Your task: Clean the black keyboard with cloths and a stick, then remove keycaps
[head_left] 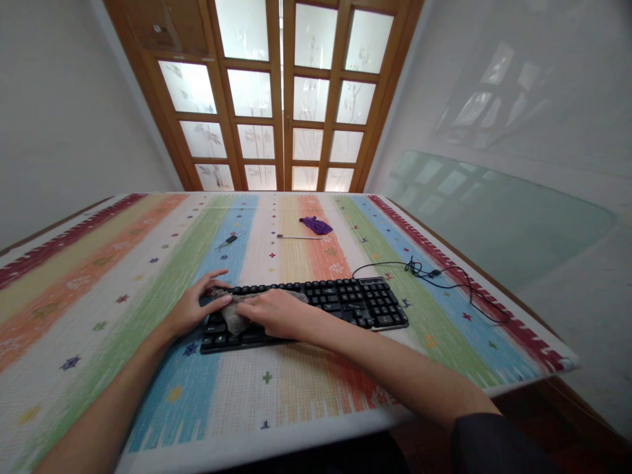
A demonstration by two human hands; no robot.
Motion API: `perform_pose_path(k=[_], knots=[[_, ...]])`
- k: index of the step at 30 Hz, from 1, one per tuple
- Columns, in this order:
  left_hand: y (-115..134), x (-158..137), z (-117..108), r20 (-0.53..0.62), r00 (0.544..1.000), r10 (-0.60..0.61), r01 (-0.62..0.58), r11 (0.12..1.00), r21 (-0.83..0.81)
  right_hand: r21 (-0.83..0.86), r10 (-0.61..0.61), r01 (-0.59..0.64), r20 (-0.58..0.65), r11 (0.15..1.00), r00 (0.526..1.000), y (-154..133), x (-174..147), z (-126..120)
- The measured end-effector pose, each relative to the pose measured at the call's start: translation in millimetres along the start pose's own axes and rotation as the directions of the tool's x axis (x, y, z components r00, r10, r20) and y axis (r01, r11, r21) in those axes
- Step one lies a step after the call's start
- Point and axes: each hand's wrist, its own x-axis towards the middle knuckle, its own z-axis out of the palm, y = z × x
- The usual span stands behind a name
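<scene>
A black keyboard (pixel 340 296) lies slightly tilted across the striped tablecloth in front of me. My left hand (pixel 197 303) is at its far left corner, with the index finger stretched out past the edge. The left thumb rests over the keys against a grey cloth (pixel 237 317), and the other fingers are partly hidden behind the corner. My right hand (pixel 274 313) presses the bunched cloth onto the left part of the keys, its fingers closed on it. Some of the cloth shows behind the right hand, and my forearm covers part of the keyboard's front edge.
The keyboard's black cable (pixel 419 266) coils to the right. Beyond the keyboard lie a purple cloth bundle (pixel 316 226), a thin stick-like brush (pixel 299 237) and a small black item with metal prongs, perhaps keys (pixel 230 241). The tablecloth (pixel 148 289) reaches walls and wooden doors (pixel 284 131).
</scene>
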Motion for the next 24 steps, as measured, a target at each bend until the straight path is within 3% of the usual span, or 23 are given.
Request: perform_pose_path(k=[10,24], knots=[[-4,2,1,0.007,1.0,-0.023,0.023,0.994,-0.102,0.004,0.019,-0.019,0.009,1.0,1.0,15,-31,-7],[6,0,0,-0.008,1.0,-0.008,0.009,0.996,0.091,0.088,0.103,-0.1,-0.03,0.991,0.994,36,-84,-6]])
